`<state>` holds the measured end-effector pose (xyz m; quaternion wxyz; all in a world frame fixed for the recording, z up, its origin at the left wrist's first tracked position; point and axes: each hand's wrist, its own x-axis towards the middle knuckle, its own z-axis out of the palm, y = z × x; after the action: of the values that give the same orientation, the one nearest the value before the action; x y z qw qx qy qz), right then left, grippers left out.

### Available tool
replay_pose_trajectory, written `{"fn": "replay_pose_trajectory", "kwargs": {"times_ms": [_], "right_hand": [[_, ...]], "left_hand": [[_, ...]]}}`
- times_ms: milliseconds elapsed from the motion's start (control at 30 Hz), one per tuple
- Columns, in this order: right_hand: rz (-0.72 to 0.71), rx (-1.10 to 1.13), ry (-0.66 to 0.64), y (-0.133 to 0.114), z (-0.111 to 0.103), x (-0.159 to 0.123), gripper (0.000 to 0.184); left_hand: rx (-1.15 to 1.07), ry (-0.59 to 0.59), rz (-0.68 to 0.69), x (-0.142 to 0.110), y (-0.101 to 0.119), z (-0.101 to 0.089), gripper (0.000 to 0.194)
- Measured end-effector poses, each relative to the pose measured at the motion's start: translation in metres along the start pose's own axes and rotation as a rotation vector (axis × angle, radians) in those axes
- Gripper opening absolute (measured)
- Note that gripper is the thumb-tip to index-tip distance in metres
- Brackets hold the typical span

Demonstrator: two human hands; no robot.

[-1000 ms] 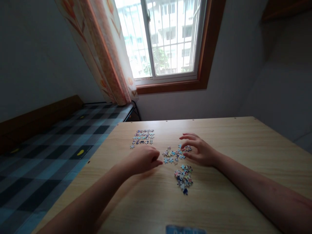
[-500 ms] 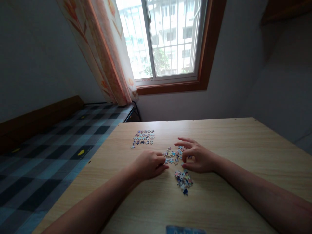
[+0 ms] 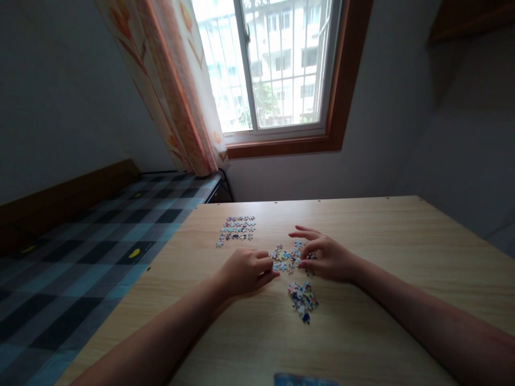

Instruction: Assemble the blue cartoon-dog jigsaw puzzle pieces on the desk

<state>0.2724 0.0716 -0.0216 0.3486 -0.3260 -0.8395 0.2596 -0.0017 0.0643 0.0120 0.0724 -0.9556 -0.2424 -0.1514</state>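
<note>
Small jigsaw puzzle pieces (image 3: 281,254) lie spread between my two hands. My left hand (image 3: 250,271) rests at the left edge of this spread, its fingers curled and its thumb low. Whatever those fingers hold, if anything, is hidden. On the other side, my right hand (image 3: 325,256) brings thumb and index finger together at a puzzle piece, while its other fingers stretch out; the piece is mostly covered. Closer to me sits a heaped pile of puzzle pieces (image 3: 302,301). Farther left, several puzzle pieces (image 3: 237,228) are laid out in rows.
Everything lies on a light wooden table (image 3: 386,321). A blue printed item (image 3: 306,379) pokes in at the bottom edge. Left of the table is a bed with a checked cover (image 3: 100,262). Behind are a window (image 3: 287,69) and a flowered curtain (image 3: 161,80).
My right thumb has moved up to the index finger, closing the gap at a puzzle piece. My left hand has stayed nearly still. The pile and rows look unchanged.
</note>
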Motion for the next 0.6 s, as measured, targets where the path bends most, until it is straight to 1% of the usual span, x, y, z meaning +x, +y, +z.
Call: {"fn": "replay_pose_trajectory", "kwargs": {"times_ms": [100,200,300,367,500,600], "right_hand": [[0.032,0.074,0.026,-0.006,0.002,0.002,0.009],[0.044,0.133,0.018,-0.016,0.005,0.003,0.012],[0.033,0.15,-0.014,-0.023,0.009,0.003,0.015],[0.023,0.14,-0.038,-0.026,0.011,0.003,0.016],[0.014,0.121,-0.07,-0.028,0.013,0.002,0.016],[0.007,0.122,-0.084,-0.029,0.013,0.001,0.015]], "left_hand": [[0.028,0.12,0.074,0.001,0.005,-0.001,0.026],[0.036,0.226,0.145,0.003,0.012,-0.004,0.015],[0.028,0.304,0.211,0.004,0.02,-0.007,0.017],[0.035,0.326,0.244,0.005,0.024,-0.01,0.02],[0.091,0.297,0.308,0.006,0.03,-0.016,0.011],[0.125,0.29,0.33,0.007,0.032,-0.018,0.011]]}}
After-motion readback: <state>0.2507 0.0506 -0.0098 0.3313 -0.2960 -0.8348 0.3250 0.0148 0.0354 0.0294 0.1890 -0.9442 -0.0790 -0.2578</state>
